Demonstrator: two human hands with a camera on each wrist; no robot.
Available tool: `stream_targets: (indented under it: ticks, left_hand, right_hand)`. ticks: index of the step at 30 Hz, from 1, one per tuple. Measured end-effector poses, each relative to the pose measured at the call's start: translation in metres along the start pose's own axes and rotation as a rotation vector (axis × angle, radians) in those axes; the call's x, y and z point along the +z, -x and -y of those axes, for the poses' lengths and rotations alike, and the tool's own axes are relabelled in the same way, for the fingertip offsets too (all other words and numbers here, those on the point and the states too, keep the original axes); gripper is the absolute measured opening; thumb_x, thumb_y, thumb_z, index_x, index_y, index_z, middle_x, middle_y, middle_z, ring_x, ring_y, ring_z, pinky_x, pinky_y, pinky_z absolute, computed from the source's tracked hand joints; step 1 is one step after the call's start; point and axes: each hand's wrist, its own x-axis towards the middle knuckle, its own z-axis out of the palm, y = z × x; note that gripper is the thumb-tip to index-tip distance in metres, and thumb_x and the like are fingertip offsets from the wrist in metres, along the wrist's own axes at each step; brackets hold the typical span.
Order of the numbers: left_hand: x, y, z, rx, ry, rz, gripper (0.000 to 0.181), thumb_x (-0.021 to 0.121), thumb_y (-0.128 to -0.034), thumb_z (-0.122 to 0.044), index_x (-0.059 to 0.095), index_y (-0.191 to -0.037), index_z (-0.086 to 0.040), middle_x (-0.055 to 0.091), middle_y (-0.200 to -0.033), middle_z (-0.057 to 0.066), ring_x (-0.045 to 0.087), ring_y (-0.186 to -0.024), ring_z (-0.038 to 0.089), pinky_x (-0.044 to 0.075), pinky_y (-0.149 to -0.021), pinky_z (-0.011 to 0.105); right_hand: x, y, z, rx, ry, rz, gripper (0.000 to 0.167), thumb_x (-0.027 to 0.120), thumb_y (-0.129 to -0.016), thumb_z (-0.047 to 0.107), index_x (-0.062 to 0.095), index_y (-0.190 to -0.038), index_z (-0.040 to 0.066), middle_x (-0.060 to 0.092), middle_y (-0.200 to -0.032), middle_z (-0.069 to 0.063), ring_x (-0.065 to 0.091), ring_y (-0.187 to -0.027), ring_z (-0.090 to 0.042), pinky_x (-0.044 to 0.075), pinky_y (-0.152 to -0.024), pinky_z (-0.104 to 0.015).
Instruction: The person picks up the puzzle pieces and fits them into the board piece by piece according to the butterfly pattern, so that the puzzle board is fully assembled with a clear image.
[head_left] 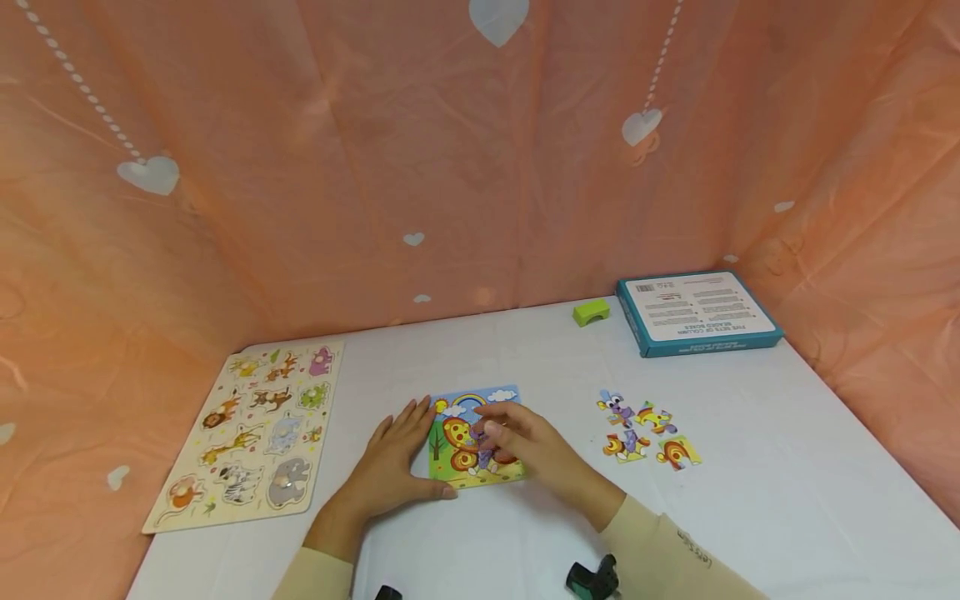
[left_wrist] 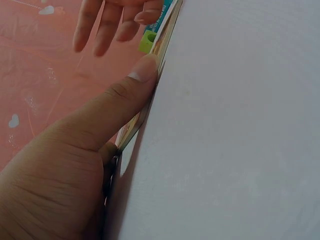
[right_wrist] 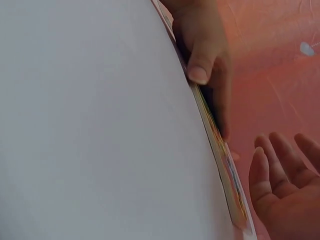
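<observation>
White table [head_left: 787, 483]: room on both sides

An animal board [head_left: 251, 511] follows the left edge; a teal box [head_left: 697, 308] occupies the far right corner. Mid-table, the left hand [head_left: 397, 458], straight-fingered, touches the edges of, and the right hand [head_left: 528, 437], loosely curved and holding nothing, hovers above, the picture puzzle [head_left: 461, 458]. Four loose pieces [head_left: 628, 446] lie well rightward; a green block [head_left: 591, 312] sits near the box.

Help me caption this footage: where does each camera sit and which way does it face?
On the head, facing forward and down at the puzzle board; left hand, right hand and sleeves show.
On the left wrist, facing the board's near edge; left hand large, right hand beyond.
On the right wrist, facing the same edge; right hand low, left hand beyond.
Both wrist views share that edge and both hands.
</observation>
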Motion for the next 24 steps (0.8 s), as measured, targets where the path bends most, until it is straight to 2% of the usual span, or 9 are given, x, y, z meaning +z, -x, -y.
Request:
stream_targets:
  ticks: [4,8,14,18,21,24]
  left_hand:
    - [0.001,0.0,0.0,-0.003,-0.005,-0.002,0.133,0.089,-0.0721,-0.074,0.032,-0.17,-0.004,0.02,-0.179,0.009,0.01,-0.165,0.031,0.005,-0.13,0.06]
    - [0.0,0.0,0.0,-0.005,-0.002,0.001,0.133,0.089,-0.0723,-0.074,0.032,-0.17,-0.004,0.019,-0.179,0.009,0.01,-0.165,0.031,0.005,-0.13,0.061]
    - [-0.001,0.001,-0.001,-0.015,0.0,0.015,0.135,0.088,-0.0715,-0.075,0.03,-0.171,-0.005,0.016,-0.18,0.007,0.007,-0.166,0.028,0.003,-0.13,0.059]
    - [0.0,0.002,-0.001,-0.027,-0.003,0.021,0.135,0.087,-0.0713,-0.077,0.029,-0.171,-0.007,0.015,-0.18,0.006,0.006,-0.166,0.027,0.002,-0.131,0.058]
    - [0.001,0.001,-0.001,-0.034,-0.01,0.026,0.136,0.086,-0.0711,-0.08,0.029,-0.171,-0.008,0.014,-0.18,0.005,0.005,-0.166,0.027,0.002,-0.131,0.057]
    - [0.001,0.0,0.0,-0.035,-0.017,0.031,0.136,0.084,-0.0711,-0.081,0.029,-0.172,-0.008,0.013,-0.18,0.005,0.004,-0.166,0.026,0.002,-0.131,0.057]
  right_hand:
    - [-0.015,0.006,0.001,-0.029,-0.037,0.02,0.055,0.047,-0.118,0.033,0.049,-0.154,-0.008,0.063,-0.136,-0.031,0.065,-0.122,-0.051,0.059,-0.1,-0.052]
    - [-0.031,0.014,0.0,-0.063,-0.061,0.034,0.057,0.039,-0.12,0.034,0.046,-0.157,-0.009,0.062,-0.137,-0.032,0.061,-0.126,-0.056,0.056,-0.104,-0.057]
    - [-0.055,0.027,-0.002,-0.122,-0.131,0.068,0.065,0.027,-0.12,0.041,0.041,-0.162,-0.007,0.057,-0.144,-0.037,0.058,-0.132,-0.052,0.054,-0.109,-0.049]
    - [-0.071,0.035,-0.004,-0.171,-0.177,0.094,0.063,0.02,-0.12,0.042,0.044,-0.165,0.005,0.056,-0.147,-0.035,0.059,-0.134,-0.047,0.052,-0.109,-0.047]
    - [-0.083,0.041,-0.004,-0.186,-0.192,0.088,0.063,0.014,-0.119,0.04,0.045,-0.166,0.011,0.056,-0.149,-0.032,0.057,-0.137,-0.047,0.051,-0.111,-0.047]
    - [-0.095,0.046,-0.002,-0.199,-0.195,0.05,0.064,0.012,-0.118,0.04,0.041,-0.167,0.008,0.054,-0.151,-0.032,0.054,-0.139,-0.047,0.049,-0.113,-0.046]
